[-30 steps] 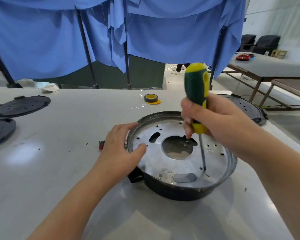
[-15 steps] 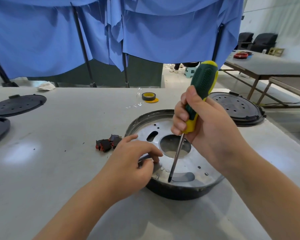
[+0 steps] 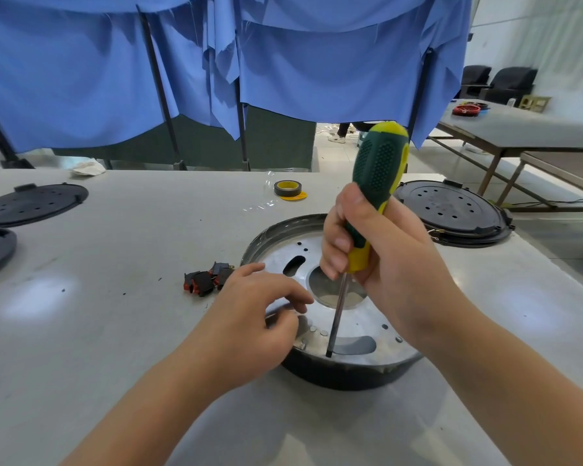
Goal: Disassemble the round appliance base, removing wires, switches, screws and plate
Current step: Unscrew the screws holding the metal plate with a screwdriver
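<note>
While the grey desk (image 3: 81, 331) carries everything, the round appliance base (image 3: 334, 371) is the landmark, lying near the desk's front edge, a little to the right of the middle. Behind the base, at the far side of the desk, blue cloth (image 3: 283, 62) hangs from dark poles. To the right of the base and a little behind it lies a black round cover (image 3: 451, 210) with small holes; far to the left of the base lie two more dark covers (image 3: 31, 203). Inside the base sits the silver metal plate (image 3: 360, 327), with a big round hole in its middle and some slots. The right hand (image 3: 377, 250) is over the plate, its fingers curled firmly round the green and yellow screwdriver (image 3: 377, 183), which stands almost upright with its tip on the front part of the plate. The left hand (image 3: 249, 314) rests at the left rim of the base, its fingers bent together over the plate; whether they pinch something I cannot tell. Just left of the base lie black and red switches (image 3: 206, 280). Behind the base is a tape roll (image 3: 288, 189). Small screws (image 3: 317, 331) lie on the plate near the screwdriver tip.
</note>
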### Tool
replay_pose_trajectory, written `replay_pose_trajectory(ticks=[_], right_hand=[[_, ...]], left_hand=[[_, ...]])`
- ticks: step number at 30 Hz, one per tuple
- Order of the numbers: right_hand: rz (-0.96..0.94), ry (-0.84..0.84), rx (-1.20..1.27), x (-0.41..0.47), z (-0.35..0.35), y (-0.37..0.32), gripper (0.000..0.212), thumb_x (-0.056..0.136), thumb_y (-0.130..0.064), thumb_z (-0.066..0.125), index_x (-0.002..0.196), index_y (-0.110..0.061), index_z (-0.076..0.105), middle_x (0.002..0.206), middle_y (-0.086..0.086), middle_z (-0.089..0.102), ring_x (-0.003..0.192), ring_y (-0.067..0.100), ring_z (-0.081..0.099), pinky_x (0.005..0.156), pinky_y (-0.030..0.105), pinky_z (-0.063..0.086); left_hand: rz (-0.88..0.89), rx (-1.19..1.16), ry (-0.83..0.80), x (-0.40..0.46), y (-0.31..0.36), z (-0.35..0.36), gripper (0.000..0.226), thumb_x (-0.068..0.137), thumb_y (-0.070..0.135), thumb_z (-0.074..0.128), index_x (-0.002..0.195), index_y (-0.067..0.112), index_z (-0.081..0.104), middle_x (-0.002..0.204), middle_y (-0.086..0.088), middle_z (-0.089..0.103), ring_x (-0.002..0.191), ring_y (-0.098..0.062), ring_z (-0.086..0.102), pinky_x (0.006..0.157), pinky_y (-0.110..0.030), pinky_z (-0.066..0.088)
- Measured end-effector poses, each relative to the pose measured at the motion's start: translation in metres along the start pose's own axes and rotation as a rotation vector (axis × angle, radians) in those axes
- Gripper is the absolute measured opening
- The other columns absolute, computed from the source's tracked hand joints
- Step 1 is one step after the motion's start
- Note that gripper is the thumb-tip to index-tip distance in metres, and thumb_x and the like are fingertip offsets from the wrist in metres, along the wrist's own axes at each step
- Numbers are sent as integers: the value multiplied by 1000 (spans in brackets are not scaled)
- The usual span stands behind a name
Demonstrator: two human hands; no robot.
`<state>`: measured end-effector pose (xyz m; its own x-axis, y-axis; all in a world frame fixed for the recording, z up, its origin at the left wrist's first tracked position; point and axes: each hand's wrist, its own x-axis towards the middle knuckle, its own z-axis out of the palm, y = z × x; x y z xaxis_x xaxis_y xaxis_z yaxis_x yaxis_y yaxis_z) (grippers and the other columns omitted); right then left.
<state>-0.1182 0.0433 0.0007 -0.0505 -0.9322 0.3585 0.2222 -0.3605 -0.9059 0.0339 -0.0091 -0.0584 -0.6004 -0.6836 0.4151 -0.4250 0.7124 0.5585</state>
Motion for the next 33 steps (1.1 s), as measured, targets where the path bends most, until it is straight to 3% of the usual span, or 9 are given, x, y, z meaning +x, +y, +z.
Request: replay_pose_trajectory(ticks=[2, 4, 9, 15, 21, 24, 27, 30, 33], right_hand=[[-23, -42, -23, -2, 2, 0, 25, 92, -25, 50, 72, -10, 44, 57, 0, 42, 50, 14, 44, 51, 24, 44], [-35, -69, -39, -3, 5, 0, 31, 92, -24, 50, 65, -12, 42, 55, 3, 37, 47, 16, 41, 49, 26, 41], [25, -123, -9, -3, 9, -3, 45, 86, -35, 55, 50, -16, 35, 45, 0, 25, 36, 12, 28, 40, 22, 31], [78, -234, 69, 1, 7, -8, 42, 88, -16, 48, 49, -17, 32, 38, -6, 27, 29, 7, 24, 36, 14, 29], [83, -226, 5, 3, 8, -6, 38, 89, -19, 51, 54, -15, 36, 43, -3, 31, 34, 10, 34, 41, 21, 41], [-12, -109, -233, 2, 10, -3, 32, 90, -26, 60, 64, -11, 49, 54, 3, 47, 51, 14, 55, 60, 32, 56], [-109, 74, -435, -2, 12, -5, 34, 73, -43, 68, 76, -12, 55, 61, -1, 59, 57, 9, 66, 58, 21, 55], [-145, 214, -472, -6, 14, -5, 30, 74, -43, 69, 86, -18, 58, 64, 1, 62, 55, 8, 66, 56, 20, 54], [-119, 230, -348, -6, 17, 1, 23, 89, -32, 61, 80, -13, 51, 55, 0, 46, 49, 13, 50, 54, 29, 49]], left_hand=[[1, -23, 22, -1, 4, 0, 29, 77, 18, 47, 88, 33, 69, 82, 22, 67, 100, 11, 53, 97, -8, 32], [25, -86, 20, -2, 13, 0, 24, 80, 17, 49, 85, 33, 67, 83, 20, 67, 92, -2, 61, 84, -19, 46], [82, -195, -83, -7, 30, 6, 23, 80, 13, 43, 81, 16, 66, 77, 7, 69, 77, -11, 66, 70, -33, 52], [18, -398, -164, -7, 31, 1, 25, 82, 11, 50, 89, 19, 72, 81, 12, 74, 81, -4, 69, 72, -14, 50], [28, -380, -79, -7, 33, 6, 12, 83, 19, 60, 85, 20, 72, 73, 9, 73, 69, -5, 69, 65, -13, 49], [6, -292, -81, -6, 32, 7, 13, 83, 27, 58, 75, 31, 67, 71, 13, 72, 66, -2, 67, 65, -9, 47], [77, -63, -21, -9, 28, 12, 24, 85, 38, 54, 70, 22, 65, 64, 9, 67, 60, -7, 62, 59, -27, 51], [187, 152, 28, -8, 27, 14, 30, 89, 40, 48, 74, 19, 64, 62, 8, 57, 56, -11, 51, 58, -30, 44], [158, 295, -55, -5, 26, 12, 48, 89, 56, 30, 81, 25, 65, 71, 10, 60, 67, -9, 51, 77, -27, 39]])
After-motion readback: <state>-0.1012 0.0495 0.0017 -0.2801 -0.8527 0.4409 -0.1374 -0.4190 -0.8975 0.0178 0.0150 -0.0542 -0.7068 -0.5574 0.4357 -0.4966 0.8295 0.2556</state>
